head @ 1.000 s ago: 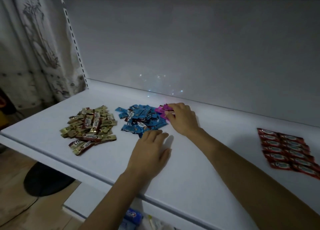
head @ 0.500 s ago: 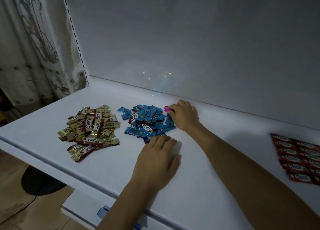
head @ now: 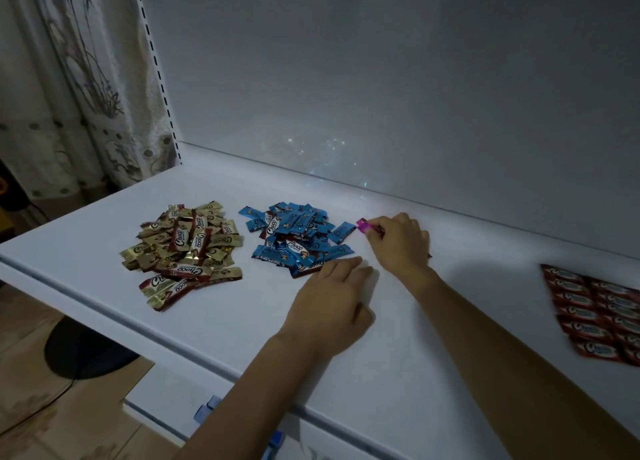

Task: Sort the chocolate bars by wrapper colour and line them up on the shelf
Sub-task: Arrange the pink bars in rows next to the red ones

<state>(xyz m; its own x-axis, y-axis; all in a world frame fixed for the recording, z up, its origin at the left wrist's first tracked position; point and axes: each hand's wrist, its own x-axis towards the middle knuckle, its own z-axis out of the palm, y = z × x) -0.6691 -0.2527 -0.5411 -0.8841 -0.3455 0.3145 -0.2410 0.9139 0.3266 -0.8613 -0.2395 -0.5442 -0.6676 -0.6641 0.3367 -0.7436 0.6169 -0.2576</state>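
Two hands are over the shelf; nearest first. L hand lies palm down, fingers straight & relaxed, holding nothing. Its fingertips sit just at the 4 o'clock edge of the blue pile.

Well apart at its 3 o'clock are the red bars, flat and already lined up in 2 columns, long axes approx. 10-to-4. I count abt 7 rows, but the frame edge cuts them, so no exact total.

Further back, at 10 o'clock of the L hand, is the gold pile: heaped, bars overlapping every which way, too tangled to count. The blue pile is just beside it at its 3 o'clock, same state, no count possible.

Furthest is the R hand, fingers curled, pinching a pink bar. 1 end sticks out at the hand's 10 o'clock; the rest is hidden under the fingers. So 1 pink seen, and whether more lie under the palm can't be told. Its long axis looks approx. 10-to-4, pointing toward the blue pile, near it but apart.

Judgement: pink is the colour being dealt w/ now. The gap btwn R hand and red bars lies at the hand's 4 o'clock, and the R hand is the nearer one, so the carry prob. goes that way.

Behind everything is the back panel.
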